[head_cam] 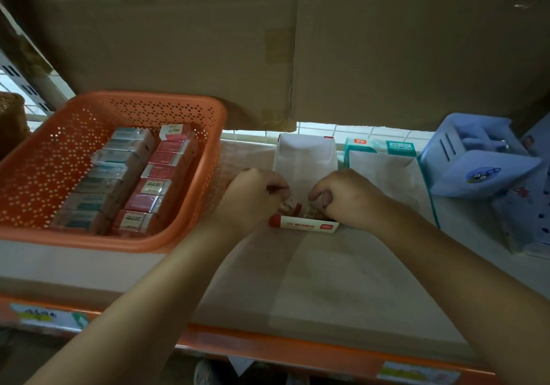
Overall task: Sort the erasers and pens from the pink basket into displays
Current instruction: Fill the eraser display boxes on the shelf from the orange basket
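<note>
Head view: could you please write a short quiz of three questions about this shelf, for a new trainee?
1. Fill in: in the pink basket, the red erasers fill the ___ column.
2. True or false: the left hand and the right hand are both at the red display box.
3. Where does the teal display box stand?
A) inside the pink basket
B) right of the red display box
C) left of the pink basket
Key: 1 right; 2 true; 3 B.
</note>
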